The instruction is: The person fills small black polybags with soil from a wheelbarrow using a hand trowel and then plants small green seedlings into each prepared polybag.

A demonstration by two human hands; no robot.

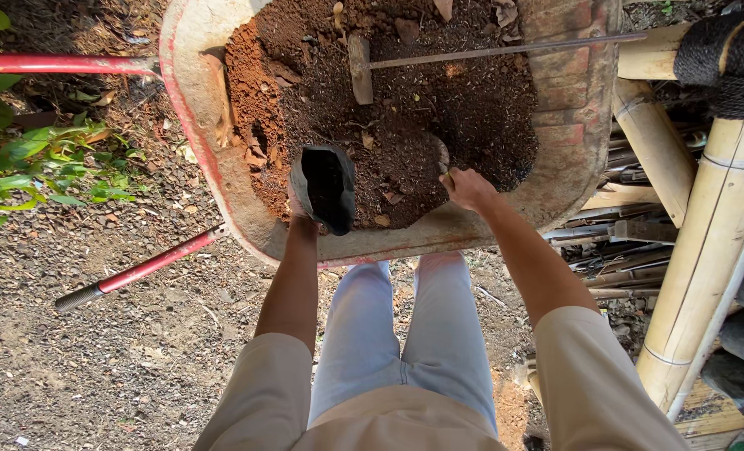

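Down over the near rim of the worn red metal wheelbarrow (190, 125), the left hand (297, 205) is gripping a small black plastic planting bag (326, 188), fingers pinching its edge, mouth opening upward toward the camera, long axis running down into the dark soil (439, 108). Beside it, the right hand (466, 189) is closing around a partly hidden trowel-like tool. Bamboo poles (706, 250) are crowding the right side; bare gravel ground (96, 334) is lying open left.

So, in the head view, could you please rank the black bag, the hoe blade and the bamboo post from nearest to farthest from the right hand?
1. Black bag: just left of the right hand, held by the left hand.
2. Hoe blade: beyond, up in the soil.
3. Bamboo post: far right, outside the wheelbarrow.
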